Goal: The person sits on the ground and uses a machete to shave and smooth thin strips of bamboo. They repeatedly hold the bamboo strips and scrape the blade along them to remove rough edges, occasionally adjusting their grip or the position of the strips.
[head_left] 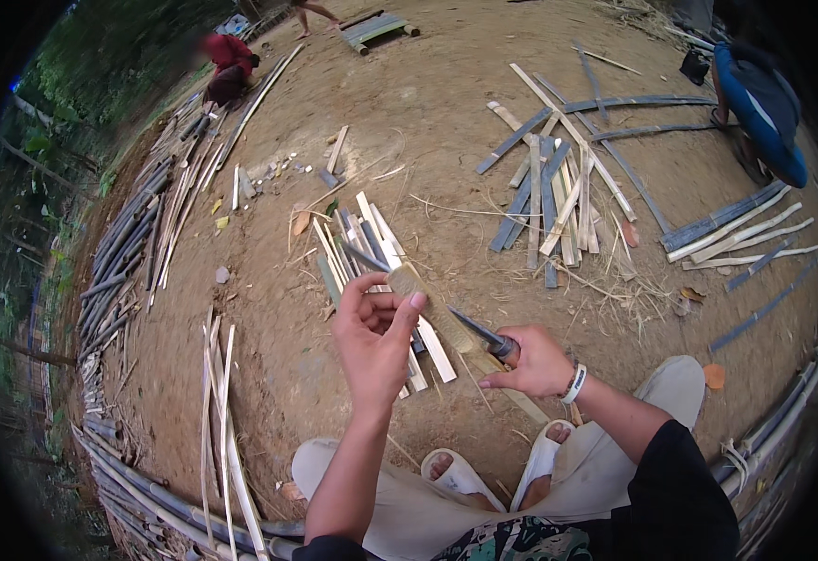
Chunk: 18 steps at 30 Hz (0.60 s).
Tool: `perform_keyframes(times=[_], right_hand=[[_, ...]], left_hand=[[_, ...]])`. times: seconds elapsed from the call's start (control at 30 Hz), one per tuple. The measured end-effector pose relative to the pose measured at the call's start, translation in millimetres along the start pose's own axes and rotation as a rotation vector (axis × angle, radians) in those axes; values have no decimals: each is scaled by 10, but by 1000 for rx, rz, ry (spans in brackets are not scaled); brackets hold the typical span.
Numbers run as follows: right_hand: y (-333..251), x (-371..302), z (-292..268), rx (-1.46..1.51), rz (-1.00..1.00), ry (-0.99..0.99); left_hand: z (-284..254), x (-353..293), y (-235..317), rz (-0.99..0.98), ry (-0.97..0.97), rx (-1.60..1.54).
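My left hand (378, 341) pinches the upper end of a flat, pale brown bamboo strip (439, 318) between thumb and fingers. The strip slants down to the right, toward the ground near my feet. In my right hand (538, 362) is a knife (476, 325), its dark pointed blade directed up and left beside the strip. My fingers are wrapped round its handle. Whether the blade touches the strip, I cannot tell. Beneath my left hand, a bundle of cut bamboo strips (383, 232) lies on the dirt, partly covered by the hand.
A larger pile of bamboo strips (547, 201) lies ahead to the right, with shavings (615, 294) around it. Bamboo poles (129, 234) line the left side. A person in red (229, 56) crouches far left; another in blue (755, 112) bends at right. A low bamboo bench (378, 28) stands far off.
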State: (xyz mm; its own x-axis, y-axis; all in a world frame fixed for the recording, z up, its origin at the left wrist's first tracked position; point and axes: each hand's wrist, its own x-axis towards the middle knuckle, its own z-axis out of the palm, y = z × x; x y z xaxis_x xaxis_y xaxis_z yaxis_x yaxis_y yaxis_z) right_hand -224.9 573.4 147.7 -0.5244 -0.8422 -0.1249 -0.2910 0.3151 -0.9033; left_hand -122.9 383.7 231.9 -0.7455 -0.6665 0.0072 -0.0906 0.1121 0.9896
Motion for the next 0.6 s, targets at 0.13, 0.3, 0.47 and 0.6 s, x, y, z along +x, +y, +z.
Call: perform_keyframes(times=[0.13,0.3,0.47,0.6], right_hand=[[65,29,-19,-102,15,79],[225,12,-132,-177,-18,427],[436,-385,132,-176,154,262],[529,-608,392,-289,232,54]], left_hand=[[-61,-71,-145,51,13,-163],[9,-463,-393,153,154,-33],[67,-1007,-959,328,42,606],[109,-1275,-1130,322,-15,755]])
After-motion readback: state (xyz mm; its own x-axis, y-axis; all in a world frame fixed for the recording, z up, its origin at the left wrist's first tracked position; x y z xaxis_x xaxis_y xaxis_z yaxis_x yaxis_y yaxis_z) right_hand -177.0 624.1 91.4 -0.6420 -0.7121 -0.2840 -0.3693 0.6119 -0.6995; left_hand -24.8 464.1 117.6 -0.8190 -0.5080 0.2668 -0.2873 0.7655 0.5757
